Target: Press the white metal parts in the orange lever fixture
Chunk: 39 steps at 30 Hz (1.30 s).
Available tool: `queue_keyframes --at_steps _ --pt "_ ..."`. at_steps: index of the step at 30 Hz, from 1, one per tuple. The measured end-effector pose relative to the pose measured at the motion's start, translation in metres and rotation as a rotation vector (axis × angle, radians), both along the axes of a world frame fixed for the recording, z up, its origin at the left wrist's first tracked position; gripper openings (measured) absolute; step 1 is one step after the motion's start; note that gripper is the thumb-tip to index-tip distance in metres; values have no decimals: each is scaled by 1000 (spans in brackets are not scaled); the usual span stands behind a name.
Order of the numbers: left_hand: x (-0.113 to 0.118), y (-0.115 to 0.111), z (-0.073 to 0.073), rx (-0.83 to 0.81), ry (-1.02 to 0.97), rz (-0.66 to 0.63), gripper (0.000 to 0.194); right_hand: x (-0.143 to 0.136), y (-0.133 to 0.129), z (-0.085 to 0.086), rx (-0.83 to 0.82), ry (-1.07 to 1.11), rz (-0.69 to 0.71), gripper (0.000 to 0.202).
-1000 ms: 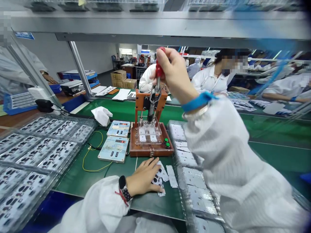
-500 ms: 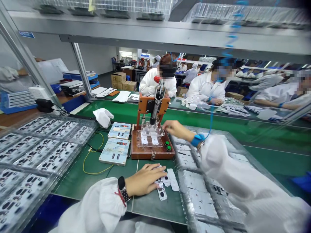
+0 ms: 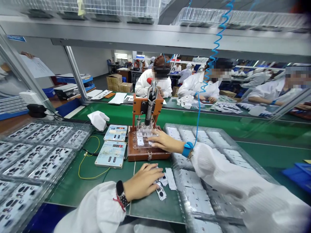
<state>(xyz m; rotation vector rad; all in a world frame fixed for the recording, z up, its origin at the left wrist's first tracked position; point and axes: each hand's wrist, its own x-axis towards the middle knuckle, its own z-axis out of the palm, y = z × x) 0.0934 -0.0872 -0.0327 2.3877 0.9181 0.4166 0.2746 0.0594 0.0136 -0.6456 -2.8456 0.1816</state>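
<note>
My left hand (image 3: 142, 183) lies over a few small white circuit boards (image 3: 161, 193) on the green mat, its fingers spread and touching them. Part of the pile is hidden beneath the fingers. My right hand (image 3: 166, 141) reaches over the clear plate of a wooden test fixture (image 3: 138, 157), fingers stretched onto the right-hand board there. A second white board (image 3: 140, 140) sits uncovered to the left on that plate. Above, the fixture's toggle clamp (image 3: 151, 97) with a red knob stands upright. A blue wrist strap (image 3: 187, 149) is around my right wrist.
Two meters (image 3: 111, 154) with red digits stand left of the fixture, beside a yellow wire (image 3: 79, 168). Plastic trays of boards flank the mat, one on the left (image 3: 57, 184) and one on the right (image 3: 178, 181). Co-workers in white sit across the bench. A coiled blue cord (image 3: 198, 119) hangs down.
My right hand has moved left and down from the fixture's right edge onto the board in it. My left hand stays on the loose boards. The view has shifted slightly.
</note>
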Motion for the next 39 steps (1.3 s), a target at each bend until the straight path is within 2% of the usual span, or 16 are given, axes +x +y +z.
queue_keyframes --at_steps 4,8,12,15,19,24,27,29,30,33,35,39 --pt "6 1 -4 58 51 -29 41 -3 1 -2 -32 58 -11 50" --pt "15 3 -5 150 113 -28 32 -22 -8 1 -6 92 -34 44" --pt "23 3 -4 175 177 1 25 -44 -18 7 11 -52 -24 39" --pt "27 3 -5 168 173 1 25 -52 -21 10 13 -96 -69 41" --pt "30 2 -7 161 133 -5 29 -55 -21 6 93 -44 -144 49" --pt "32 0 -5 178 130 6 31 -47 -27 -6 295 -8 -255 52" --pt "34 0 -4 143 148 12 40 -25 -39 -7 339 10 -332 51" --pt "36 1 -5 115 154 -2 47 -3 -47 -2 323 6 -415 49" --pt "37 2 -6 105 152 -11 49 11 -50 3 294 -11 -508 49" --pt "36 3 -7 80 104 -12 49 61 -49 20 147 -110 -952 50" --pt "33 3 -7 47 33 20 47 97 -42 31 61 -163 -1179 50" --pt "24 3 -4 -35 -112 100 42 158 -28 45 -77 -207 -1352 49"
